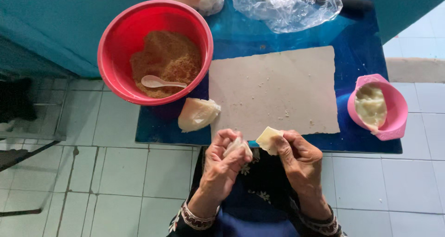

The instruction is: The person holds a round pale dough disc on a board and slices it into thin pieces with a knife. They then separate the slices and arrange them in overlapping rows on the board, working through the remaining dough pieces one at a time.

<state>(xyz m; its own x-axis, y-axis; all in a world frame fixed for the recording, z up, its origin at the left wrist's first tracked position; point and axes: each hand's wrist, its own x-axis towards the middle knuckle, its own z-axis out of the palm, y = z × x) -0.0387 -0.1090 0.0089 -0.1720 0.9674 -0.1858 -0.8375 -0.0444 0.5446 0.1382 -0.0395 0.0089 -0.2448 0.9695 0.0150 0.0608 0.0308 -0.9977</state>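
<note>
Left hand (222, 160) curled shut around a thin pale dough wrapper (238, 146), fingertips pinching its edge. Right hand (299, 156) closed on a folded pale dough piece (269, 138), thumb and forefinger gripping it. Just beyond the fingers, a beige board (278, 91) on a blue table (361, 56). Up-left of the left fingers, a wrapper stack (198, 114) and red bowl (116, 47) of brown filling (167, 60) with white spoon (160, 82). Right of the right fingers, a pink bowl (396, 105) of white paste (371, 106).

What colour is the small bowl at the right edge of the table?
Pink. The small bowl holds a pale, whitish paste; it shows clearly in the head view.
</note>
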